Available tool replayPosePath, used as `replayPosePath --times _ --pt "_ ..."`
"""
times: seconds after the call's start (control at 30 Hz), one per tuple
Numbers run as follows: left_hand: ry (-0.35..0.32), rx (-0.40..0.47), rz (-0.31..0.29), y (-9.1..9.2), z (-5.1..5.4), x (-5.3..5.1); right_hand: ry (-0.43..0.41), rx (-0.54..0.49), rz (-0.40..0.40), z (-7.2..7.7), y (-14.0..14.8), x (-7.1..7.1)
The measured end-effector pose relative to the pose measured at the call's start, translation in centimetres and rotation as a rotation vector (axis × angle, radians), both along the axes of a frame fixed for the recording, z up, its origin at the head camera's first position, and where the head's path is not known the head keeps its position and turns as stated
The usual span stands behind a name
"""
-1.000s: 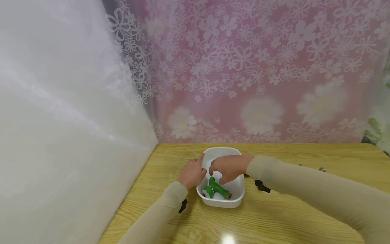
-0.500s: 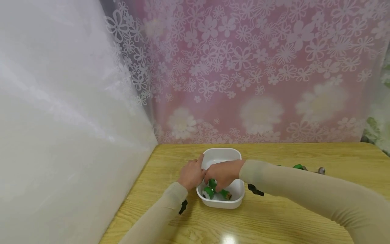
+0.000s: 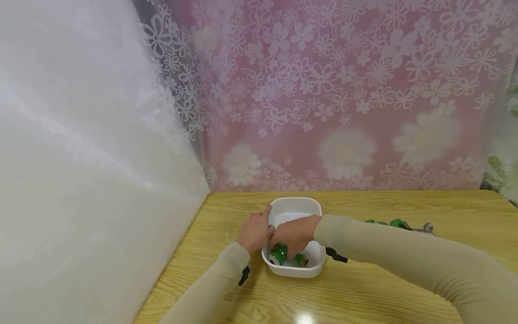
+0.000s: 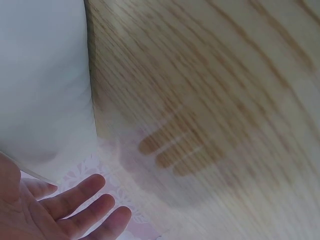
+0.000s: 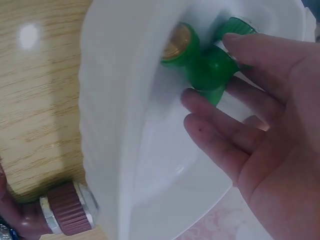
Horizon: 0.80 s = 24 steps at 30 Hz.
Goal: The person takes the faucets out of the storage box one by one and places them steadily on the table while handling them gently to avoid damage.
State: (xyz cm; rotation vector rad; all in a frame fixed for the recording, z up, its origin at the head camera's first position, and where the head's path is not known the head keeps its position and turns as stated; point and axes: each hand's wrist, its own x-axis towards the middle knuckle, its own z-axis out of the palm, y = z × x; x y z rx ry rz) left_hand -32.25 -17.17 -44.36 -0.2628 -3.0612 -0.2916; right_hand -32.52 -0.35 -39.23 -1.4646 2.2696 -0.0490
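Note:
A white plastic basin (image 3: 293, 272) stands on the table, and a green bent pipe fitting (image 3: 279, 253) with a brass threaded end and a ribbed collar lies in its near part. My right hand (image 3: 294, 234) reaches down into the basin and grips the fitting's bend. In the right wrist view the thumb is on the green fitting (image 5: 212, 70) from one side, the fingers on the other. My left hand (image 3: 256, 231) holds the basin's left rim, thumb at the inner side. Its other fingers (image 4: 82, 192) stretch loosely outside the wall.
A brown fitting (image 5: 65, 207) with a ribbed collar lies on the table beside the basin. More green fittings (image 3: 396, 222) and a grey metal piece (image 3: 428, 228) lie behind the right sleeve. A white sheet (image 3: 121, 157) hangs at the left, a pink flowered curtain (image 3: 344, 112) behind.
My right hand has moved down and toward the near left inside the basin, its fingers closing round the green pipe fitting. The left hand stays at the rim.

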Motion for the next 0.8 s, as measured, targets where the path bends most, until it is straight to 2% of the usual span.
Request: replayPosePath --times 0.27,0.5,0.8 --pt "0.029 -0.013 -0.014 -0.12 -0.31 -0.11 0.003 0.051 0.02 0.03 -0.66 0.1" --pt "0.049 -0.016 -0.024 -0.08 -0.23 -0.12 0.01 0.074 0.002 0.05 -0.59 0.44" --pt "0.033 -0.021 -0.014 -0.12 -0.19 -0.08 0.029 0.082 0.007 0.06 -0.3 0.68"
